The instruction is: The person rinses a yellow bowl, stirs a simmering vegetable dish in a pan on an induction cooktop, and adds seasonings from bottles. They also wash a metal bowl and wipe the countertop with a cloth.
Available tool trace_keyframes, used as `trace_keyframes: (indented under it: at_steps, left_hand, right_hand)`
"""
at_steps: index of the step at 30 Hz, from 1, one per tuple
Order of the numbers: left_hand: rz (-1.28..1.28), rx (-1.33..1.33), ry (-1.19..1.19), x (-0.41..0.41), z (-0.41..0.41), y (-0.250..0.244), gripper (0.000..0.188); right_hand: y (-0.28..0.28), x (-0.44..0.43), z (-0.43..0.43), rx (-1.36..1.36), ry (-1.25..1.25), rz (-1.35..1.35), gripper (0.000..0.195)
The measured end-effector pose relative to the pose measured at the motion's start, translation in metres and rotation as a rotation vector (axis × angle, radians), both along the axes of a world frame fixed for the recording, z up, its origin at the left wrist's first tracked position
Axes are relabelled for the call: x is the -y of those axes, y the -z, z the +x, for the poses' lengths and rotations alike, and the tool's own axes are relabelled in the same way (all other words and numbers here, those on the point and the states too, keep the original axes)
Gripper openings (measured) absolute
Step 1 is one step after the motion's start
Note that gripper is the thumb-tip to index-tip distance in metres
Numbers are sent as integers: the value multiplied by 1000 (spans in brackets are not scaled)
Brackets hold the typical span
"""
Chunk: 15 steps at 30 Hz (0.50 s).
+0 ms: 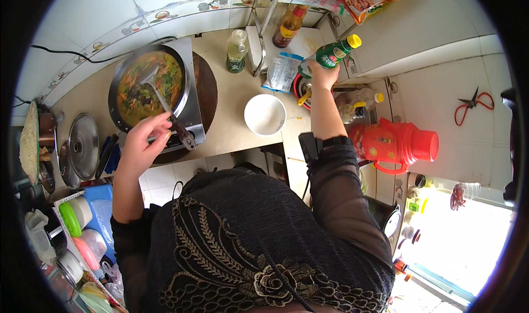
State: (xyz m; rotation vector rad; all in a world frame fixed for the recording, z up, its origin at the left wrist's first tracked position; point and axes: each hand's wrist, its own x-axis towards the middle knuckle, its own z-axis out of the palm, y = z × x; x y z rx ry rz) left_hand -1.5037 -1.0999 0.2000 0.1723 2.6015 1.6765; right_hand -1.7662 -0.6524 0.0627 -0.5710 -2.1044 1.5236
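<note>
My right hand (323, 75) is wrapped around a green bottle (328, 56) with a yellow cap, held tilted above a red-rimmed container (298, 90). Over the near edge of a wok (113, 106), my left hand (142, 143) has its fingers apart and holds nothing visible. Beside its fingertips runs the handle of a metal spatula (165, 104), whose blade rests in the wok. Vegetables and broth (138, 85) fill much of the wok, which stands on an induction cooker (194, 106). A white bowl (265, 114) sits on the counter between my hands.
A clear bottle (237, 52) and a sauce bottle (288, 29) stand near a metal rack (264, 23). A plastic packet (283, 72) lies below the rack. To the right is a red thermos flask (392, 143); at left, a metal lid (84, 145) stands near the counter's edge.
</note>
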Motion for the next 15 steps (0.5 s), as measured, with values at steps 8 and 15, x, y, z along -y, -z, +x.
trace_keyframes:
  at_steps: [8,15]
  left_hand:
    - [-60,101,-204,8,26,5,42]
    - [-33,167,-245,0,28,21,42]
  right_hand:
    - [17,-2,-77,120,-56,87,71]
    - [32,11,-132,-19,-228,117,70]
